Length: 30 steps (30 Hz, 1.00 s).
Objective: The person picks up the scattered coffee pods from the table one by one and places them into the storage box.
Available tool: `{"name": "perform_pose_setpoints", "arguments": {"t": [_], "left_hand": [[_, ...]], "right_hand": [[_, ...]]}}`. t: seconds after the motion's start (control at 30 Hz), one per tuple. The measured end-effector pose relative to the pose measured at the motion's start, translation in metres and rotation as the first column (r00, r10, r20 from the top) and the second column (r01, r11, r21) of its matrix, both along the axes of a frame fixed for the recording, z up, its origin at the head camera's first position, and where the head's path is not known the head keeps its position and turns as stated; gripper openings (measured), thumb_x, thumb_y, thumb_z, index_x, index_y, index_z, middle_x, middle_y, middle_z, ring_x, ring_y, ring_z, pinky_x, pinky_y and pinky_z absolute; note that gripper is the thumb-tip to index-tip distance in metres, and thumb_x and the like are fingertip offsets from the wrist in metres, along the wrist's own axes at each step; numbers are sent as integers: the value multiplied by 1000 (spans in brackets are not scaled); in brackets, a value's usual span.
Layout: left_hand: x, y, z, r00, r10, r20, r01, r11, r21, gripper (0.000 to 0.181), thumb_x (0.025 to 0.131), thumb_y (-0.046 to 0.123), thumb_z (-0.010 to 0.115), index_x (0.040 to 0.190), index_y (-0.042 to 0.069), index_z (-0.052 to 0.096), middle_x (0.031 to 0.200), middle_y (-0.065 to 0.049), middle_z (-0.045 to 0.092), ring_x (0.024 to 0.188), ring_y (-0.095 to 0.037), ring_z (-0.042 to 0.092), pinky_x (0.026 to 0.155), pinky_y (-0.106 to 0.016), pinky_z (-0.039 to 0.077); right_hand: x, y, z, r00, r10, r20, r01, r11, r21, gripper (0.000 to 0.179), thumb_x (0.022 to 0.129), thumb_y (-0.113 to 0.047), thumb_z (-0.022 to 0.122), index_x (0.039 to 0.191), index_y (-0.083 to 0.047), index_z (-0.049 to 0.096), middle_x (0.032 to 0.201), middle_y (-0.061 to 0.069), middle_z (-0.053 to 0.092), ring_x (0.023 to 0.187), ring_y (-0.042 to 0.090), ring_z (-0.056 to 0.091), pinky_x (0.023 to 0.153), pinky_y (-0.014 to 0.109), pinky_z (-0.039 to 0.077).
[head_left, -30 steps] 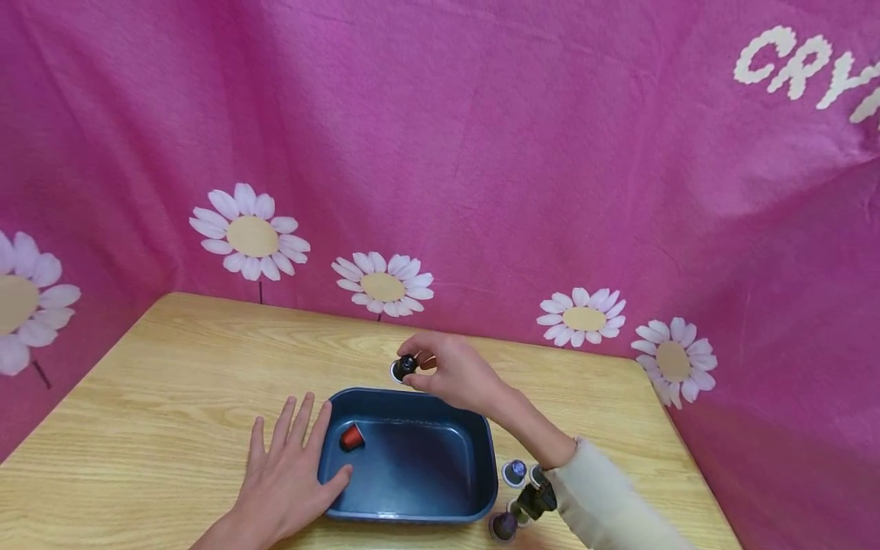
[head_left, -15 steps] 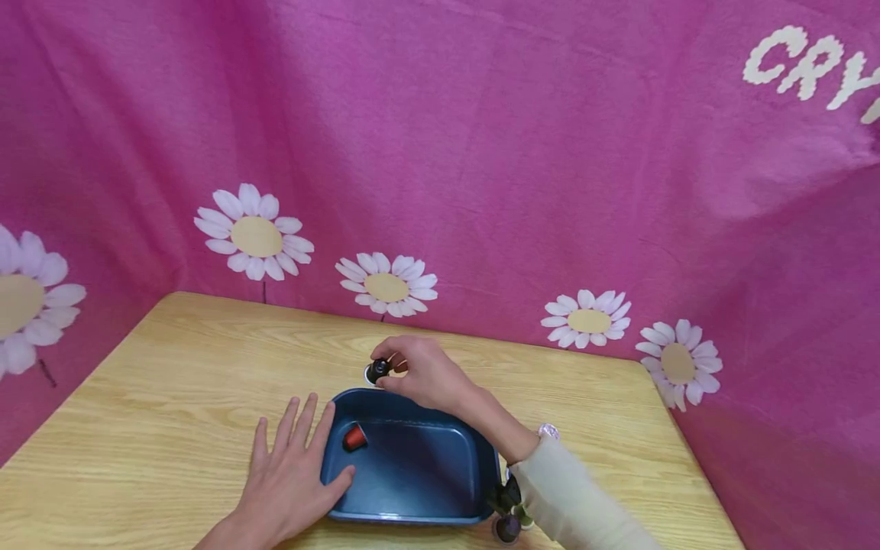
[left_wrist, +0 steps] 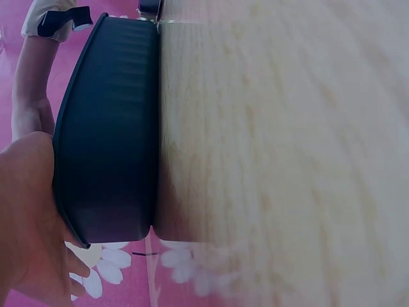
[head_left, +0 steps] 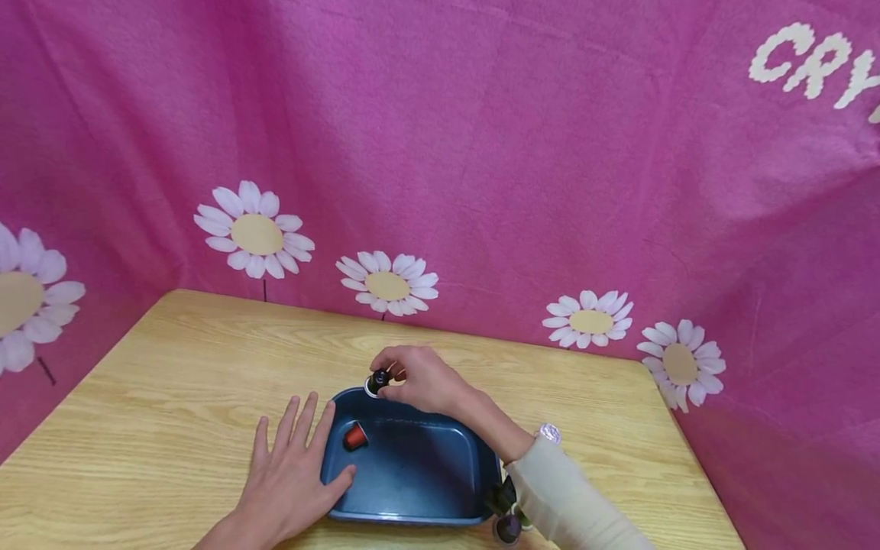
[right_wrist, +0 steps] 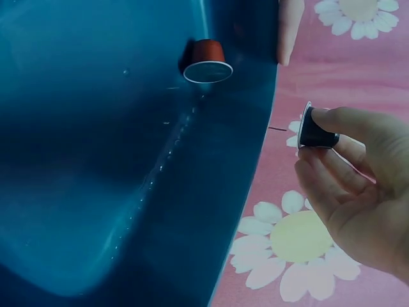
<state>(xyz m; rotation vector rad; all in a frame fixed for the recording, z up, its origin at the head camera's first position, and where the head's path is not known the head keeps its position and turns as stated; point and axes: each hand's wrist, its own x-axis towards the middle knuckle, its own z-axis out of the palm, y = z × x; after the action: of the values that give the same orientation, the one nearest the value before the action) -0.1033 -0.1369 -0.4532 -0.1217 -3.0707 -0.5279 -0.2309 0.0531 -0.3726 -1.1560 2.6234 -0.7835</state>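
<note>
My right hand [head_left: 426,380] pinches a black coffee capsule [head_left: 380,379] between thumb and fingers, just over the far rim of a dark blue tub [head_left: 419,477]. In the right wrist view the white rim of that capsule faces the tub's side. A red coffee capsule [head_left: 354,436] lies tipped over inside the tub, near its left end. My left hand [head_left: 289,473] rests on the left rim with its fingers straight and spread, the thumb reaching over the inside. The left wrist view shows the tub's outer wall [left_wrist: 115,128] beside that hand.
Right of the tub stands a purple capsule [head_left: 507,528], with others partly hidden by the right sleeve [head_left: 571,496]. A capsule with a silvery top [head_left: 549,433] shows behind the right wrist. A pink cloth [head_left: 481,153] with daisies hangs behind the wooden table [head_left: 206,359].
My right hand has moved left with the black capsule, then slightly down and nearer to the tub's far rim. The left hand stays in place on the tub.
</note>
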Motion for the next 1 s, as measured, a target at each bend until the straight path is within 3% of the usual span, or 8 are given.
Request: {"name": "perform_pose_setpoints", "arguments": {"t": [0.13,0.4,0.57,0.77,1.0], "left_hand": [[1,0,0,1000,0,-3,0,1000,-2,93,84,59,67,154,4,36,159,-25,23,146,-47,11,109,-72,3],[1,0,-1,1000,4,-3,-4,1000,-4,93,85,59,67,154,5,36,160,-24,22,146,-47,11,110,-72,3],[1,0,-2,1000,1,-10,-1,1000,-1,93,85,58,67,154,5,36,160,-24,22,146,-46,11,110,-71,3],[1,0,-3,1000,3,-1,-3,1000,0,93,85,59,67,154,5,35,160,-24,22,146,-46,11,110,-71,2],[1,0,-2,1000,4,5,-4,1000,1,94,86,58,66,155,5,33,160,-25,20,146,-46,10,111,-70,2]], "right_hand": [[-2,0,-3,1000,22,7,-23,999,27,30,86,-9,79,114,-6,70,100,1,71,93,21,70,80,22,53],[-2,0,-12,999,51,7,-51,993,106,27,86,-11,80,111,-11,71,99,-1,72,86,7,67,76,17,53],[0,-1,-17,999,51,14,-53,990,133,24,87,-10,79,110,-12,71,98,-2,72,84,6,68,70,14,53],[5,-3,-18,996,71,-45,-62,981,184,23,86,-12,80,108,-12,72,94,-4,71,81,4,66,71,14,51],[7,-4,-21,995,96,-11,-91,971,221,27,85,-11,80,111,-10,72,94,-4,71,78,1,63,72,13,50]]}}
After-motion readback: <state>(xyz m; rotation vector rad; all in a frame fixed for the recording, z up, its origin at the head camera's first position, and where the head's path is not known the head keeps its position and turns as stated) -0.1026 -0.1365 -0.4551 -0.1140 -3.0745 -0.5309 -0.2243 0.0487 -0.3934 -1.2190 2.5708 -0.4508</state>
